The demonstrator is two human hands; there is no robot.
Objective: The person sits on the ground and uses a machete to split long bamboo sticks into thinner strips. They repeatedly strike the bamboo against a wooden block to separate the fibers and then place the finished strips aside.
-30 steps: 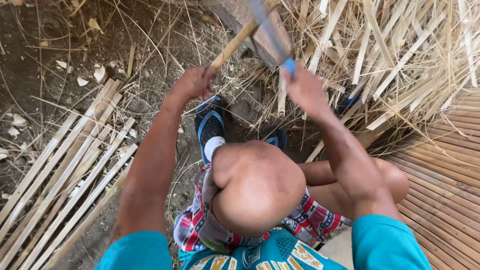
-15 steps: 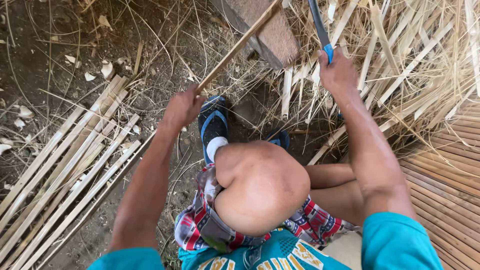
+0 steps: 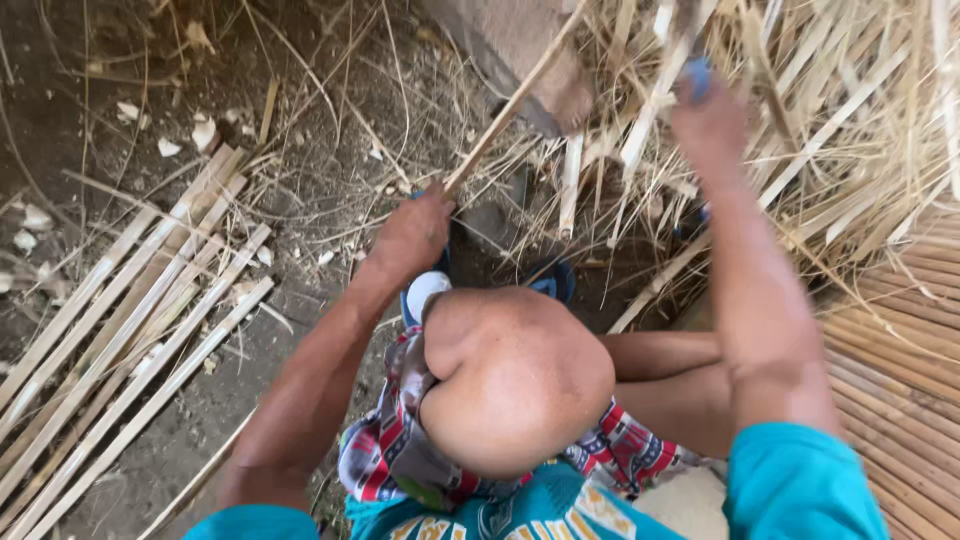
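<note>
Looking down over my raised bare knee [image 3: 515,375], I've got brown dirt ground [image 3: 330,190] strewn with dry straw filling most of the view. Off to my right is a big heap of pale split bamboo strips and shavings [image 3: 840,130], and under it at the right edge a woven mat of flat bamboo slats [image 3: 900,380]. On my left, a row of long pale bamboo slats [image 3: 120,330] lies side by side on the dirt, running diagonally, with a few pale wood chips [image 3: 203,132] scattered beyond them. At the top stands a rough grey-brown wooden block [image 3: 520,55], tilted, its lower end down among the straw.

Now the hands. My left hand [image 3: 415,235] is clenched around the near end of a long thin tan bamboo strip [image 3: 510,105], which slants up and away to the right, across the front of the block. My right hand [image 3: 710,120] is raised high near the top, closed on a blue handle [image 3: 697,72]; what the handle belongs to is blurred, so I can't tell the tool. The two hands are well apart. Below my left hand, a blue sandal [image 3: 552,280] shows just past my knee, and checked red-and-white shorts [image 3: 390,450] bunch at my lap.
</note>
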